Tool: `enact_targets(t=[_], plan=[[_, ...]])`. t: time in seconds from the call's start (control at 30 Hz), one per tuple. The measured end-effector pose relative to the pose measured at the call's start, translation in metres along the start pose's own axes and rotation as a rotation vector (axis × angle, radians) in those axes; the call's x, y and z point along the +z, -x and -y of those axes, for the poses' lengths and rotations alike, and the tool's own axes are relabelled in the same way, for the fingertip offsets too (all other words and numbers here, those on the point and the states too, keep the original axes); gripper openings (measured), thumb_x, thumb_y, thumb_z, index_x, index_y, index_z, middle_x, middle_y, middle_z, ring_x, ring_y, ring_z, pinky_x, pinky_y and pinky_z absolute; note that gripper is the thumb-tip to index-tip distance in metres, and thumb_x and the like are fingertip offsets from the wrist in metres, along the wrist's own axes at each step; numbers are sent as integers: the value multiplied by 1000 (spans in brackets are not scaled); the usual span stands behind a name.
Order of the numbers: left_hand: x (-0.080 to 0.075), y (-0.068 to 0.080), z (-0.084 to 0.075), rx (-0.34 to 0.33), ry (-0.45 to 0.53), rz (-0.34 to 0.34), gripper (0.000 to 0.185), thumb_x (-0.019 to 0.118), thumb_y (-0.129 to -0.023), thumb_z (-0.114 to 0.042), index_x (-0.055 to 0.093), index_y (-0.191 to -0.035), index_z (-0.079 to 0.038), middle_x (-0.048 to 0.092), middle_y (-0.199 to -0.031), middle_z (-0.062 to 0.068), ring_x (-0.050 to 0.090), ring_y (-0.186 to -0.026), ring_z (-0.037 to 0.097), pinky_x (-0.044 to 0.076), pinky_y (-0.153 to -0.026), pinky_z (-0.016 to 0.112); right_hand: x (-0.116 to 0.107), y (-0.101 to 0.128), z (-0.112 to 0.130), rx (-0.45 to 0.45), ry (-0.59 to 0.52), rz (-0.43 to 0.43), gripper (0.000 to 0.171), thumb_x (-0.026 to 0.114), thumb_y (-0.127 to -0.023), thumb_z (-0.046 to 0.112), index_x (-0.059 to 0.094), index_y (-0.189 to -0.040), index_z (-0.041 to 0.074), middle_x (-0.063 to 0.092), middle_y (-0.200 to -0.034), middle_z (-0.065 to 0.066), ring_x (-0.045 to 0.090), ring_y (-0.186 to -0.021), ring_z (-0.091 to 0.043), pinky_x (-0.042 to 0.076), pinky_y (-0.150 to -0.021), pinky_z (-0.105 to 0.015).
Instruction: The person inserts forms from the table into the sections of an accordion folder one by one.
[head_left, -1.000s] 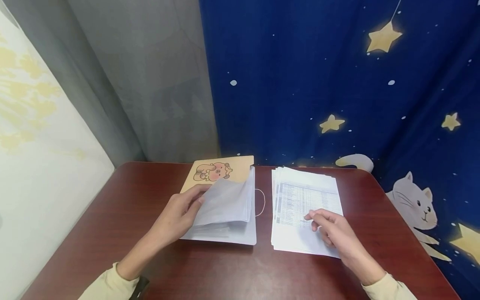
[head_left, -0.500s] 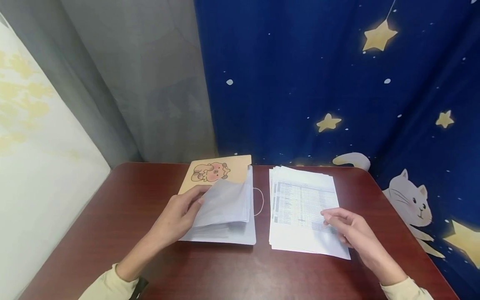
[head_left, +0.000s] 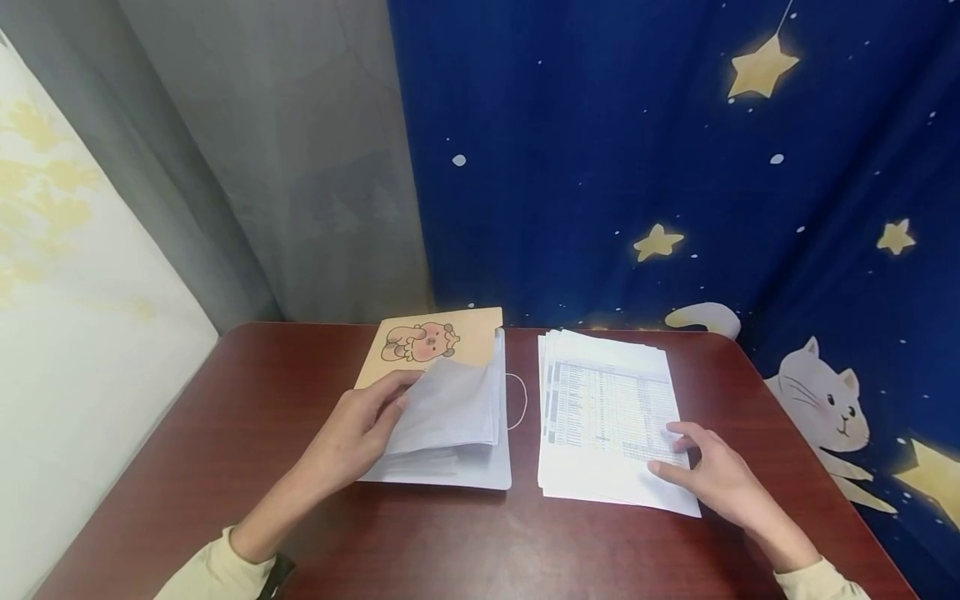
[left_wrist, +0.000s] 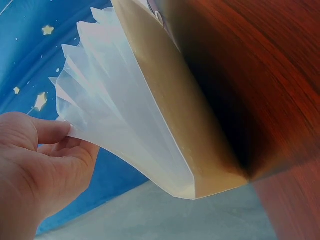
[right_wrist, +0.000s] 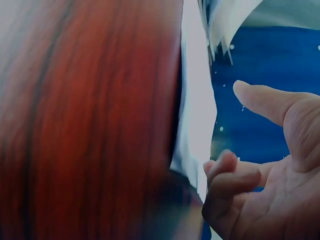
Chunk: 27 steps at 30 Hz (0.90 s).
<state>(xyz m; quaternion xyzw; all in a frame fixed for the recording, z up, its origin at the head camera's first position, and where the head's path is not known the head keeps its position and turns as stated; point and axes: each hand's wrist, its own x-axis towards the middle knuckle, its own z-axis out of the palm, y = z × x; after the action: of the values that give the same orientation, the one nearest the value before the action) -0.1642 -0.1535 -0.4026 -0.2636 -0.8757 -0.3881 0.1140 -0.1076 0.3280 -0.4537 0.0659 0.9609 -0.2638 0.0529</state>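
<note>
A tan folder (head_left: pixel 405 340) with a cartoon animal on its cover lies open at the middle of the table, its clear pockets (head_left: pixel 450 408) fanned up. My left hand (head_left: pixel 360 429) pinches the edge of the pockets between thumb and fingers, plain in the left wrist view, where the pockets (left_wrist: pixel 107 95) spread from the tan cover (left_wrist: pixel 165 100). To the right lies a stack of printed papers (head_left: pixel 600 475), the top sheet bearing a table of text. Over its right edge hovers my right hand (head_left: pixel 723 479), thumb spread from the fingers; whether fingertips touch the paper I cannot tell.
A white elastic loop (head_left: pixel 525 402) sticks out from the folder's right side. The dark red wooden table (head_left: pixel 465 550) backs onto a grey curtain (head_left: pixel 315 183) and a blue starry curtain (head_left: pixel 562 167). A white patterned surface (head_left: pixel 90 350) borders the left.
My right hand has moved right across the papers, and its thumb and fingers have spread apart. A sheet's lower right corner has shifted right. The left hand keeps its hold on the pockets.
</note>
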Motion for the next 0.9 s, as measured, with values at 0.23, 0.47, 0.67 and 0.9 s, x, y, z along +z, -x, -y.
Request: enact_targets(t=[0.23,0.47,0.67,0.9], plan=[[0,0,0,2,3,0,41,62,-101,1,68,-136,-21,52,-72,-10,45,-65,4,43,-64,23,1,0,-11,73,175,-68,107,83,-82,62,39,-151,-6,57,-130,-32,64,-100,-41,54,-76,-57],[1,0,-1,2,5,2,41,61,-102,1,68,-135,-22,54,-73,-9,47,-67,4,44,-66,23,-1,1,-12,93,222,-63,93,77,-83,71,55,-130,-5,60,-112,-22,57,-81,-28,45,-63,-41],[1,0,-1,2,6,1,42,61,-101,2,68,-135,-23,49,-70,-11,43,-63,3,43,-62,23,-2,-1,-9,118,222,-29,80,80,-82,66,59,-115,-4,59,-94,-13,53,-75,-24,38,-60,-36],[0,-1,-1,4,2,1,42,61,-101,2,69,-134,-23,48,-70,-11,43,-62,3,42,-61,23,-5,-6,-8,131,223,20,78,81,-81,67,63,-110,-3,65,-84,-8,54,-70,-23,38,-59,-35]])
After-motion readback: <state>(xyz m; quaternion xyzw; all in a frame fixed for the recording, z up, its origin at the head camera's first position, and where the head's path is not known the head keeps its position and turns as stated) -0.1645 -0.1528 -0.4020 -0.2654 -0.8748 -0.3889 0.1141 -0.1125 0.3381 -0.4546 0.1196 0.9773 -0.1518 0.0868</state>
